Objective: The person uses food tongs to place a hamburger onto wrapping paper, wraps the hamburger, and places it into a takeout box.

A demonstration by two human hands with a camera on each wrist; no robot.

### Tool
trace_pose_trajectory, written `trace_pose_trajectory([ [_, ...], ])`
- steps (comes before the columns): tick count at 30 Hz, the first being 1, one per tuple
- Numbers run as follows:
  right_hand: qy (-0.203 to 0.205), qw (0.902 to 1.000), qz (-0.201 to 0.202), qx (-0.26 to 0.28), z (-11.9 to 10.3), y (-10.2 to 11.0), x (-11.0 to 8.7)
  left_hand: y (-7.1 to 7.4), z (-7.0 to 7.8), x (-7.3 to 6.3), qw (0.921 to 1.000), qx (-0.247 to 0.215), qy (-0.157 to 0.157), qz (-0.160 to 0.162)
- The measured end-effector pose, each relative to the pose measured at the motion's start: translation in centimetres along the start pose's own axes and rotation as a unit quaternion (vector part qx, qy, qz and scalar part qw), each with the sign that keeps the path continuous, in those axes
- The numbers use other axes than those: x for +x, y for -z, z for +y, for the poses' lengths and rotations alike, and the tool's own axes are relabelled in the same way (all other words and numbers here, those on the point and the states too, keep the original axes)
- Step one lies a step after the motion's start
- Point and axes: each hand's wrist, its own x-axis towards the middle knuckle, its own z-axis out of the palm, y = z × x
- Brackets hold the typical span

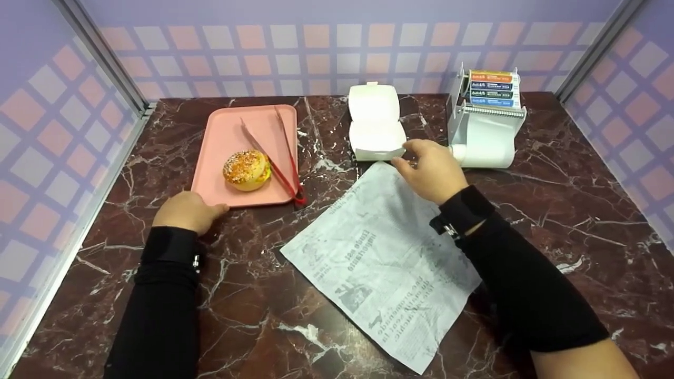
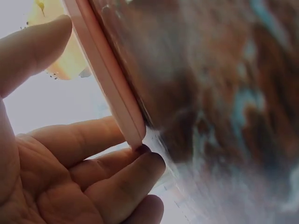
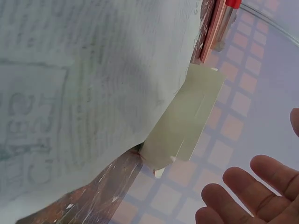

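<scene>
At its near left corner, my left hand (image 1: 185,212) grips a pink tray (image 1: 224,123), thumb along the near rim and fingers round the corner in the left wrist view. The tray carries a seeded bun sandwich (image 1: 245,169) with a bit of filling showing. Red-handled tongs (image 1: 285,181) lie across its right side. My right hand (image 1: 433,171), fingers spread, is by the front right corner of an open white clamshell box (image 1: 376,138); contact is unclear. Beneath that wrist lies a sheet of printed paper (image 1: 368,263). In the right wrist view the fingers (image 3: 266,186) look empty.
Right of the box stands a dispenser (image 1: 487,121) with several coloured label rolls and a white strip hanging down. Tiled-pattern panels (image 1: 337,42) enclose the dark marble table (image 1: 253,295) at the back and sides.
</scene>
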Motion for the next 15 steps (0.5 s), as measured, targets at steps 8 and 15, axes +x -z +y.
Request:
trace_pose_trajectory([
  [8, -0.006, 0.9946, -0.094, 0.045, -4.7, -2.2, 1.8, -0.4, 2.2, -0.3, 0.9999, 0.014, 0.003, 0.005],
  [15, 0.069, 0.9867, -0.147, -0.006, -9.1, -6.4, 4.8, -0.9, 3.7, -0.5, 0.9994, 0.032, -0.013, 0.011],
])
